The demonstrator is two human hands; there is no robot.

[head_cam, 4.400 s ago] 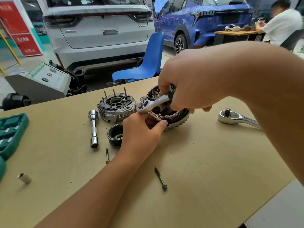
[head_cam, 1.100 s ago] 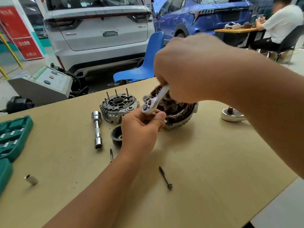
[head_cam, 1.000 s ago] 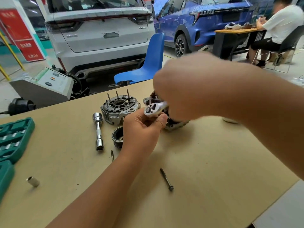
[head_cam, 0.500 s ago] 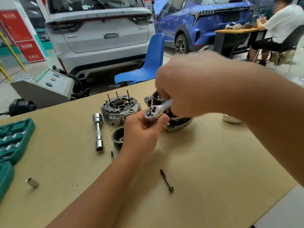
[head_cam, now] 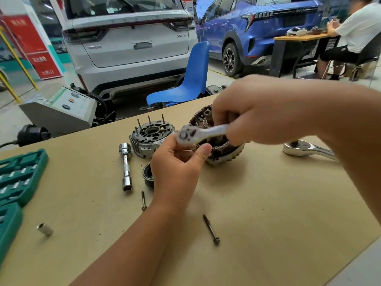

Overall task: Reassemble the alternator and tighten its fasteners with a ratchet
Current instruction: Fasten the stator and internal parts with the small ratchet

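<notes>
The alternator half (head_cam: 224,151) shows copper windings at frame centre; the right hand (head_cam: 257,112) grips the blurred ratchet (head_cam: 203,133), whose head the left hand (head_cam: 177,164) pinches.

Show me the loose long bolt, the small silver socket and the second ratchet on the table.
long bolt (head_cam: 210,229): head view, mid shank.
small silver socket (head_cam: 45,229): head view, its side wall.
second ratchet (head_cam: 296,149): head view, its round head.

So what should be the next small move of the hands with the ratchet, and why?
Probably swing the handle again: the right hand grips the ratchet, whose head sits over the stator housing while the left hand steadies it. Two long bolts lie loose on the table.
</notes>
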